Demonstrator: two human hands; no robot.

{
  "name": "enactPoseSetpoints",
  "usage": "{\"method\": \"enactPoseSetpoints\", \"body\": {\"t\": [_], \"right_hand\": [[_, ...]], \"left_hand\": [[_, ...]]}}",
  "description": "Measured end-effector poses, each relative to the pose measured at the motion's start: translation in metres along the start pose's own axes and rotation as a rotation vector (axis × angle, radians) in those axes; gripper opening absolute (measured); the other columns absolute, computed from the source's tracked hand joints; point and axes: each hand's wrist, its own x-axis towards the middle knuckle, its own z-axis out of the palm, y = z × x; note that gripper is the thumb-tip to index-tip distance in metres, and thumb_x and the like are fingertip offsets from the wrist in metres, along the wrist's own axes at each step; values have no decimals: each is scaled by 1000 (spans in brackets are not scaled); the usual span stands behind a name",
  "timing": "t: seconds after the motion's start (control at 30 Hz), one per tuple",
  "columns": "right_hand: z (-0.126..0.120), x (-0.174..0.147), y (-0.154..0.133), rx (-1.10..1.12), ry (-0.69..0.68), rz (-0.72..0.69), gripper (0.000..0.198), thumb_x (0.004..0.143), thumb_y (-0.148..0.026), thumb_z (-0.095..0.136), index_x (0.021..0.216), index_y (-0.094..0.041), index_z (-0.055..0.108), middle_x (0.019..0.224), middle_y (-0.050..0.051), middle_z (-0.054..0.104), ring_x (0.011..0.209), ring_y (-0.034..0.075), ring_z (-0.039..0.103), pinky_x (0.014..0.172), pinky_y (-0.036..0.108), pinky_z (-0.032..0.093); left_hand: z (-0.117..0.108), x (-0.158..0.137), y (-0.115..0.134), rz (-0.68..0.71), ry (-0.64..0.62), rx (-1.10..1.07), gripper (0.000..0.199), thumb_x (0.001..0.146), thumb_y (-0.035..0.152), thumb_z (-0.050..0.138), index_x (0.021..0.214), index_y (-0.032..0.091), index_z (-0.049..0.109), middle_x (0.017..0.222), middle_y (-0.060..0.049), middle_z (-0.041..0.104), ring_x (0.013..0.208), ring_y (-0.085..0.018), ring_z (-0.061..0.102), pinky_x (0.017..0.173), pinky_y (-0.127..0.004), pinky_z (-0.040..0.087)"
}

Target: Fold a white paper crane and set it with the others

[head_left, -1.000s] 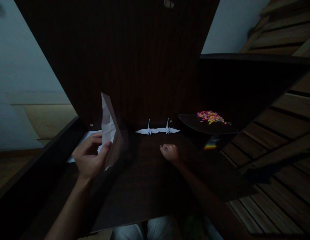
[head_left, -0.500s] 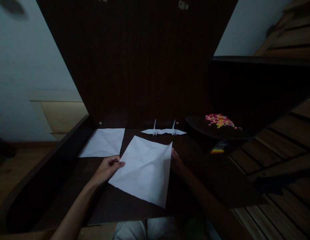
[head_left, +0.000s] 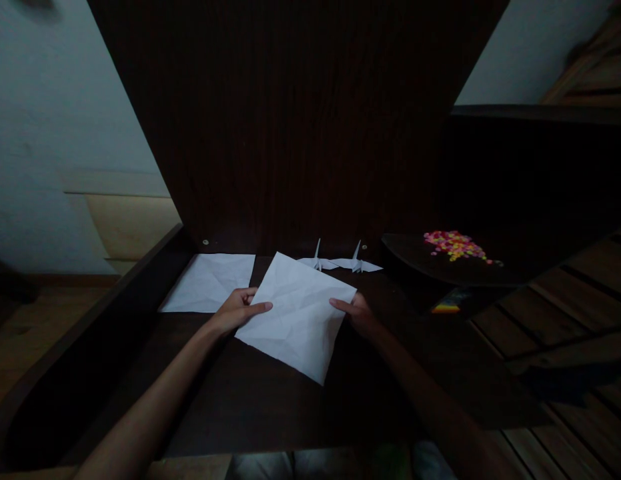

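Creased sheet [head_left: 296, 310] pinched at left edge by left hand [head_left: 235, 310], near right corner by right hand [head_left: 361, 313], over worktop [head_left: 240, 400] | two origami cranes [head_left: 357, 266] already folded | this and second sheet [head_left: 215, 280] not folded up

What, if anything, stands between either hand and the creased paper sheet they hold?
Nothing visible does: the left hand and right hand both grip the creased paper sheet directly. The two origami cranes sit beyond it, not between it and either hand.
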Motion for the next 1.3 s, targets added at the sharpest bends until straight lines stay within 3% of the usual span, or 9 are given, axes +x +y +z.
{"method": "enactPoseSetpoints", "body": {"t": [0.17,0.3,0.53,0.73,0.9,1.03,1.1,1.23,1.3], "right_hand": [[0,3,8,21,38,11,42,54,-45,83,80,-15,72,77,7,74,66,22,67,67,34,50],[3,-1,19,-143,-5,45,44,50,-47,84,77,-14,72,77,8,74,70,24,67,67,36,51],[3,-5,19,-367,-17,61,40,56,-49,79,68,-13,69,72,7,72,63,19,62,59,31,48],[2,-10,17,-542,0,-41,34,62,-47,73,64,-14,66,67,6,69,60,19,60,53,30,47],[7,-18,15,-569,2,-176,35,66,-43,74,85,-15,67,84,8,71,73,22,65,63,32,52],[13,-25,11,-492,-95,-109,64,59,-35,82,115,-17,58,99,7,71,81,22,67,67,33,54],[13,-25,10,-432,-134,-65,69,59,-35,82,121,-18,54,99,7,71,79,22,67,63,32,55],[2,-19,7,-410,-135,-4,51,63,-39,79,106,-15,63,93,7,72,73,20,66,60,30,53],[-7,-16,2,-460,-155,53,44,64,-41,78,97,-14,67,86,7,72,67,19,65,53,27,50]], "left_hand": [[8,3,-17,102,81,-158,46,62,34,82,100,12,67,87,-9,74,75,-22,69,69,-32,54],[16,3,-22,173,129,-238,45,65,31,81,104,13,66,92,-8,74,80,-22,69,75,-30,53],[14,-9,-19,48,111,-170,32,59,33,82,79,12,68,73,-5,72,61,-19,66,57,-26,50],[26,-14,-16,20,187,-26,38,59,39,82,83,12,70,80,-8,73,66,-21,67,59,-29,51],[29,-8,-23,54,326,15,43,60,43,81,83,10,69,83,-11,74,67,-22,67,60,-30,52],[28,-3,-29,157,420,-42,47,60,44,81,90,10,70,97,-13,73,82,-25,68,71,-31,53],[28,-1,-30,181,441,-95,47,60,44,81,90,10,69,98,-12,73,84,-25,68,74,-32,52],[21,0,-24,161,361,-196,42,58,41,83,81,8,70,84,-11,73,75,-25,67,70,-34,52],[14,-1,-17,225,334,-267,40,57,38,83,82,9,70,82,-9,73,75,-24,67,72,-33,51]]}}
